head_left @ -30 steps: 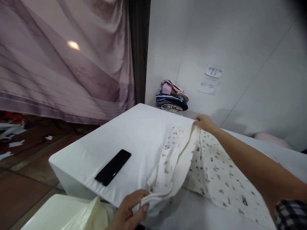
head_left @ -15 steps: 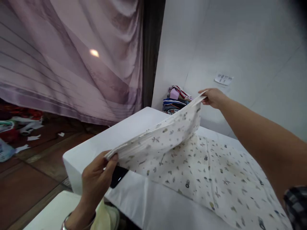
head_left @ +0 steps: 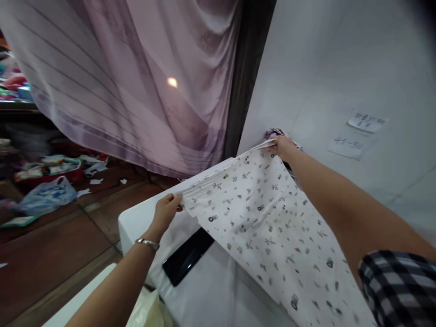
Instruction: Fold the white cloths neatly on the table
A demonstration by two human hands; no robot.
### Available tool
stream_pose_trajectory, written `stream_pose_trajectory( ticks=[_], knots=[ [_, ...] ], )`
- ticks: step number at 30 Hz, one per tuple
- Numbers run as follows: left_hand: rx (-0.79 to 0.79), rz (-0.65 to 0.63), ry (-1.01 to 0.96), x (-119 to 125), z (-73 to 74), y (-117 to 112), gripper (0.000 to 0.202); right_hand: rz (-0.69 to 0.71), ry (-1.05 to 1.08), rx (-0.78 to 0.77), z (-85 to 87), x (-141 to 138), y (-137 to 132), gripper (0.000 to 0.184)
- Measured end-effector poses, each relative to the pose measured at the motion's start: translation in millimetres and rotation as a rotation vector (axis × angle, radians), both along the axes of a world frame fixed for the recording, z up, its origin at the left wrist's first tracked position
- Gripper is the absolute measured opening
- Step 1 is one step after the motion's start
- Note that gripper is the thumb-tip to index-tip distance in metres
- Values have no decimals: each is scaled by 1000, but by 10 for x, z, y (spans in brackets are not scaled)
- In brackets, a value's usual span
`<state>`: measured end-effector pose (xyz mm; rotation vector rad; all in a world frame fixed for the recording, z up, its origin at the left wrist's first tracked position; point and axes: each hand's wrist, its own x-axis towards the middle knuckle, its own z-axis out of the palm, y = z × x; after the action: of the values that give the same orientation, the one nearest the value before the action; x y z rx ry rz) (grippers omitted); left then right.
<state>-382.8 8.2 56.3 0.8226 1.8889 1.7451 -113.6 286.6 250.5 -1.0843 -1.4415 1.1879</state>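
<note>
A white fabric sheet (head_left: 254,204) with small printed motifs stretches between my two hands over a white-covered table (head_left: 139,213). My left hand (head_left: 165,210), with a silver bracelet at the wrist, pinches the near left corner of the fabric. At the far corner, my right hand (head_left: 284,147) grips the gathered edge, close to the wall. The long edge between the hands is pulled fairly straight and shows several folds. A black phone (head_left: 187,255) lies on the table, with one end close to the fabric's side edge.
Folded textiles (head_left: 275,132) are stacked behind my right hand. Handwritten paper notes (head_left: 346,146) hang on the pale wall. A pink curtain (head_left: 163,91) hangs beyond the table. On the tiled floor lie a plastic bag (head_left: 49,197) and scraps. A yellowish bag (head_left: 148,309) is below the table's near side.
Both hands have carried the held edge away from me toward the table's far side, lowering and flattening the fabric. The phone has become uncovered. The view has shifted left.
</note>
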Motion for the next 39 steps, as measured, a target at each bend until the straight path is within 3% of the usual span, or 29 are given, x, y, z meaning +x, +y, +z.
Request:
stream_pose_trajectory(
  ticks=[4,8,13,15,17,20,26,31,39],
  knots=[
    [-134,12,188,-124,-375,170,26,66,-58,30,-424,-361,223,40],
    [-309,27,358,-145,-681,238,22,172,-206,49,-1114,-641,270,47],
    [-378,48,434,-154,-728,243,17,364,-506,69,-2108,-829,-46,67],
    [-381,62,440,-148,-706,236,17,424,-633,109,-2402,-843,-203,62],
    [-393,83,456,-133,-694,230,17,472,-756,168,-2591,-833,-312,51],
    [-437,117,506,-111,-700,231,17,542,-917,274,-2690,-817,-358,41],
    [-497,187,692,-126,-728,243,22,511,-1148,381,-2610,-974,-266,47],
    [-568,163,756,-127,-719,230,23,453,-1224,494,-2546,-1213,-259,43],
    [-592,139,761,-106,-697,218,23,499,-1314,580,-2491,-1451,-189,31]
  ],
)
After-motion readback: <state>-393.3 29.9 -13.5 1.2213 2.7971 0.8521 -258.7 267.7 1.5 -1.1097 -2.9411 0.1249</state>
